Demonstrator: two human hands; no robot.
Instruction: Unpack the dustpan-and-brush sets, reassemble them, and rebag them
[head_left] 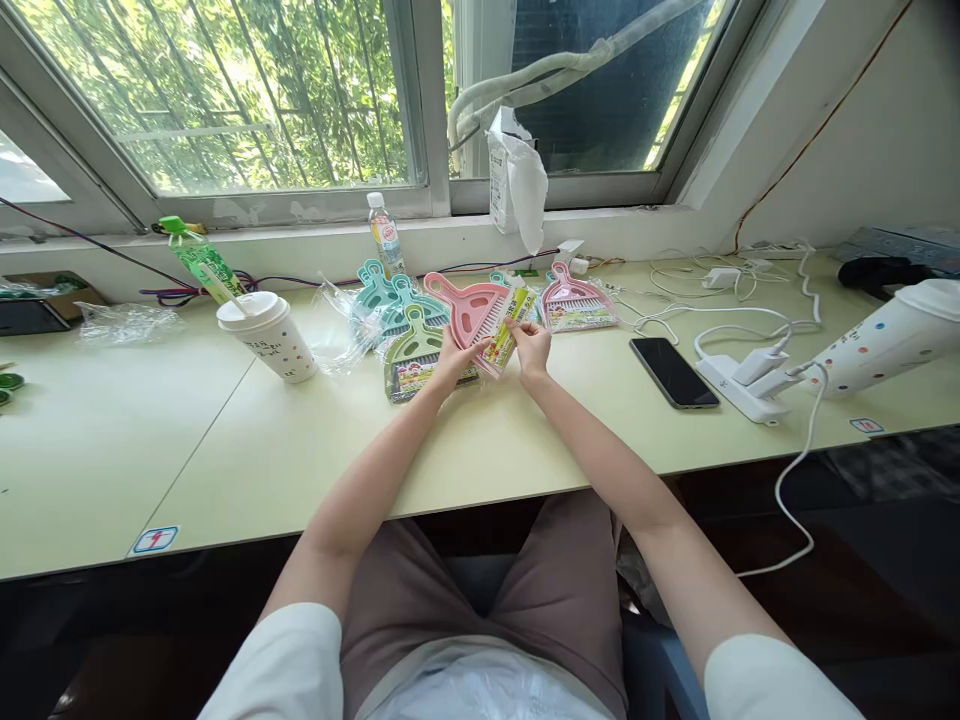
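The left hand (452, 362) and the right hand (530, 347) both had their fingers closed on a pink dustpan set (480, 310), held just over the table (300, 440), beside a green set (415, 360).

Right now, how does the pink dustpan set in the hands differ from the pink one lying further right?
The held pink set is lifted and tilted between left hand and right hand; the right pink set lies flat on the table, untouched. The held one's handle points left, the other's points away. Both carry a yellow-green label.
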